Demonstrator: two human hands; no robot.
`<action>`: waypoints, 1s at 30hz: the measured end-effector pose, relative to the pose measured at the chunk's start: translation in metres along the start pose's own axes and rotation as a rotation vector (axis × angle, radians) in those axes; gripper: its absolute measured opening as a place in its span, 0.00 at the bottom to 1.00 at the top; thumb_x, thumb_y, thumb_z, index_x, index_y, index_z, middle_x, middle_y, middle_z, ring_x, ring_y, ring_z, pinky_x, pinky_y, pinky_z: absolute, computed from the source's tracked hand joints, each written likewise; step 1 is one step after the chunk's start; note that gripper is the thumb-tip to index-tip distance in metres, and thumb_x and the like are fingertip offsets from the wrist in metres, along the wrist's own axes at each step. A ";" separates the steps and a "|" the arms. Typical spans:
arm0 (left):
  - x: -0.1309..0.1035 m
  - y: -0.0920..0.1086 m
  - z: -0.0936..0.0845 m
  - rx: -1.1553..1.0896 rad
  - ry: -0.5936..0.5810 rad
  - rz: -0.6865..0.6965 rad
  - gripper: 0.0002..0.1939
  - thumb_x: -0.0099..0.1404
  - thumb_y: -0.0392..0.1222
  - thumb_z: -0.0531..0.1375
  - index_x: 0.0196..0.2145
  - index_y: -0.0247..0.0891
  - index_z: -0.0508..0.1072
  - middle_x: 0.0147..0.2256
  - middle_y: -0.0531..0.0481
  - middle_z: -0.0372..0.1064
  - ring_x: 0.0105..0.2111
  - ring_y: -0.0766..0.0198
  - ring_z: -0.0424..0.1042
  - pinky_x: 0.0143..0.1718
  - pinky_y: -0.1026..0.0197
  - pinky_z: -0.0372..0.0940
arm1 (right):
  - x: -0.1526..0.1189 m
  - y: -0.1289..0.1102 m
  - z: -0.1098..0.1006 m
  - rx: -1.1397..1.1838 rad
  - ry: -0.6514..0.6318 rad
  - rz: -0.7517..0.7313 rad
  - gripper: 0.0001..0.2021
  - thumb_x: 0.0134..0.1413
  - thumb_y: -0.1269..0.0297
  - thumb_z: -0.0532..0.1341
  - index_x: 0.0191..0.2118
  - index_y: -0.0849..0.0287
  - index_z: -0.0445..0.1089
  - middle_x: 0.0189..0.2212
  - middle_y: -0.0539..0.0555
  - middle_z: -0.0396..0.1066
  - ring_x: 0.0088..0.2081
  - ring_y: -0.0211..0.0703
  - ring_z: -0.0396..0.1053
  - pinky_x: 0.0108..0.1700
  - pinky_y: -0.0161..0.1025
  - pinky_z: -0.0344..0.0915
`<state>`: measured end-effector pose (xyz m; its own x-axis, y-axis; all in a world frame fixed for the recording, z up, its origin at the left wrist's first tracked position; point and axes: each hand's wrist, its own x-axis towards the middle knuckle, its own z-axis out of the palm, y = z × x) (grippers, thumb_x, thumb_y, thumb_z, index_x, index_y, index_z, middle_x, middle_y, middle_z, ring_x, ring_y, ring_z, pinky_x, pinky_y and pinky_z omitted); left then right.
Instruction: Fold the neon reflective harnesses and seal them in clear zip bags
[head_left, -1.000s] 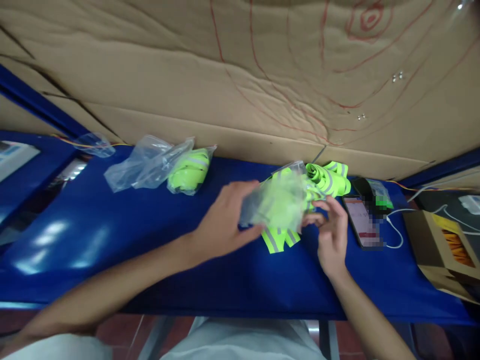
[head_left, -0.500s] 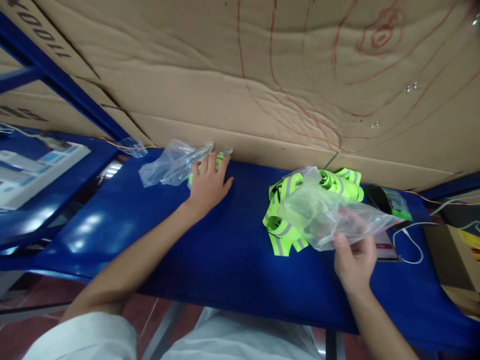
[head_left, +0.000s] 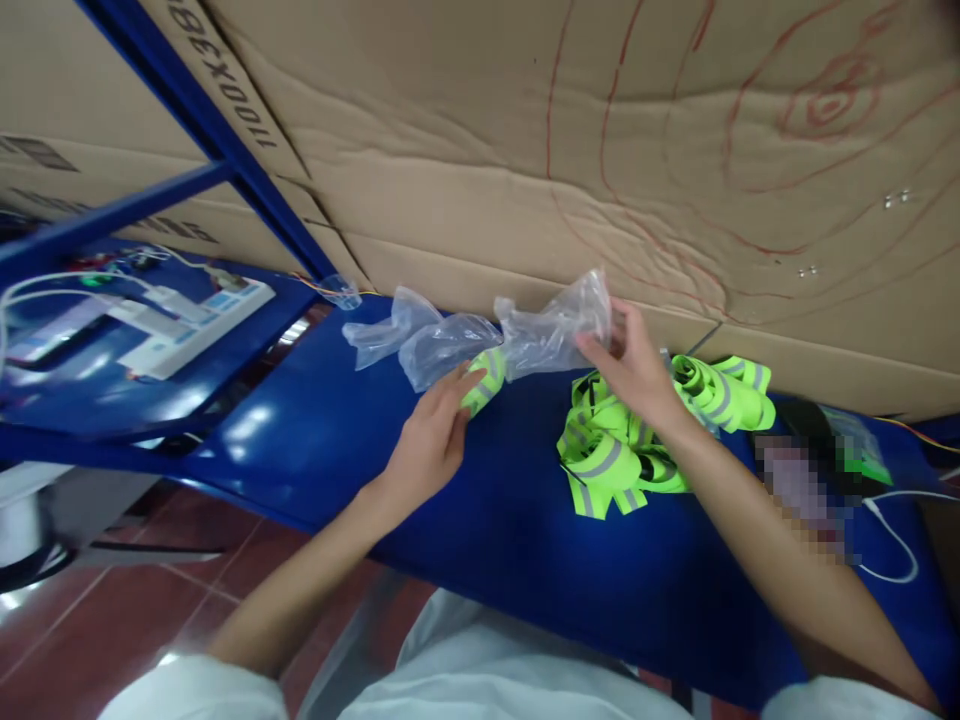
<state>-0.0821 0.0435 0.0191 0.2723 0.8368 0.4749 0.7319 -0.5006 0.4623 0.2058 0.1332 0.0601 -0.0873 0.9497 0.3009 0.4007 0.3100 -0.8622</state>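
Note:
In the head view, my left hand [head_left: 431, 440] is closed around a small roll of neon-yellow reflective strap [head_left: 486, 382], grey stripes showing at its upper end. My right hand [head_left: 630, 362] pinches a clear plastic bag [head_left: 559, 325] by one end, and the bag's other end hangs close to the roll. Whether bag and roll touch I cannot tell. Behind the roll lie more clear plastic bags [head_left: 446, 345]. Under my right wrist spreads a loose pile of neon-yellow reflective straps [head_left: 604, 455] with grey bands.
A cardboard wall [head_left: 450, 180] rises along the back of the blue table [head_left: 480, 520]. At the left, a blue metal frame [head_left: 262, 215] stands beside a white power strip [head_left: 199, 330] with cables. On the right are a dark object [head_left: 806, 425] and a white cable [head_left: 904, 545].
My right hand has carried the clear bag leftward from over the strap pile to the roll. My left hand has closed on the roll and drawn it nearer. The camera view has shifted left.

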 end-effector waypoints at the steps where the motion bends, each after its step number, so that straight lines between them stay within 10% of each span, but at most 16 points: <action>1: -0.007 0.002 -0.007 -0.020 0.038 -0.063 0.26 0.76 0.35 0.52 0.69 0.42 0.60 0.66 0.38 0.64 0.68 0.51 0.64 0.67 0.43 0.64 | 0.012 0.000 0.010 0.081 -0.032 0.014 0.32 0.61 0.48 0.67 0.64 0.55 0.60 0.41 0.55 0.79 0.36 0.46 0.76 0.40 0.44 0.71; 6: -0.031 0.003 -0.026 -0.032 0.336 -0.329 0.24 0.76 0.42 0.57 0.66 0.42 0.63 0.63 0.39 0.67 0.63 0.51 0.70 0.64 0.46 0.67 | 0.062 -0.011 0.072 0.226 -0.244 0.168 0.25 0.63 0.50 0.65 0.60 0.55 0.64 0.40 0.55 0.79 0.36 0.44 0.77 0.36 0.40 0.71; 11: -0.028 0.007 -0.031 0.054 0.591 -0.260 0.24 0.77 0.43 0.55 0.67 0.41 0.60 0.65 0.37 0.61 0.68 0.52 0.62 0.70 0.45 0.60 | 0.091 -0.024 0.117 0.021 -0.229 0.162 0.28 0.69 0.49 0.60 0.65 0.63 0.59 0.45 0.63 0.79 0.47 0.53 0.77 0.53 0.54 0.72; 15: -0.025 0.011 -0.032 0.102 0.689 -0.169 0.24 0.77 0.41 0.54 0.67 0.43 0.57 0.67 0.36 0.58 0.70 0.50 0.60 0.71 0.41 0.58 | 0.088 -0.023 0.114 -0.225 -0.180 0.021 0.32 0.67 0.56 0.63 0.68 0.68 0.57 0.65 0.73 0.65 0.66 0.66 0.64 0.67 0.66 0.56; 19: -0.029 0.010 -0.025 0.052 0.589 -0.001 0.26 0.75 0.34 0.56 0.66 0.49 0.57 0.68 0.38 0.59 0.69 0.49 0.61 0.68 0.35 0.62 | 0.041 -0.040 0.077 -0.455 -0.250 -0.311 0.25 0.73 0.54 0.55 0.65 0.68 0.64 0.60 0.71 0.70 0.61 0.61 0.69 0.63 0.57 0.64; 24: -0.025 0.016 -0.008 0.008 0.398 0.219 0.33 0.71 0.28 0.55 0.67 0.57 0.55 0.70 0.41 0.59 0.69 0.50 0.62 0.65 0.31 0.64 | -0.093 -0.071 0.026 -0.805 -0.267 -0.649 0.16 0.72 0.60 0.57 0.57 0.59 0.73 0.55 0.63 0.76 0.55 0.57 0.72 0.58 0.54 0.63; 27: -0.016 0.027 -0.001 -0.026 0.276 0.338 0.32 0.69 0.26 0.54 0.64 0.54 0.59 0.71 0.41 0.58 0.70 0.50 0.60 0.66 0.32 0.63 | -0.154 -0.047 0.008 -0.840 -0.268 -0.715 0.13 0.70 0.63 0.60 0.55 0.55 0.75 0.53 0.57 0.79 0.51 0.50 0.74 0.58 0.51 0.60; 30: -0.001 0.038 0.002 -0.013 0.183 0.504 0.27 0.70 0.28 0.56 0.62 0.51 0.64 0.69 0.41 0.60 0.72 0.51 0.58 0.66 0.36 0.64 | -0.158 0.003 -0.012 -0.980 -0.272 -0.679 0.16 0.68 0.70 0.61 0.58 0.54 0.73 0.55 0.57 0.78 0.54 0.51 0.73 0.55 0.50 0.61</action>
<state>-0.0533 0.0242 0.0352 0.4739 0.4399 0.7628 0.5304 -0.8341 0.1515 0.2313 -0.0162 0.0148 -0.6872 0.6228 0.3740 0.7064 0.6931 0.1440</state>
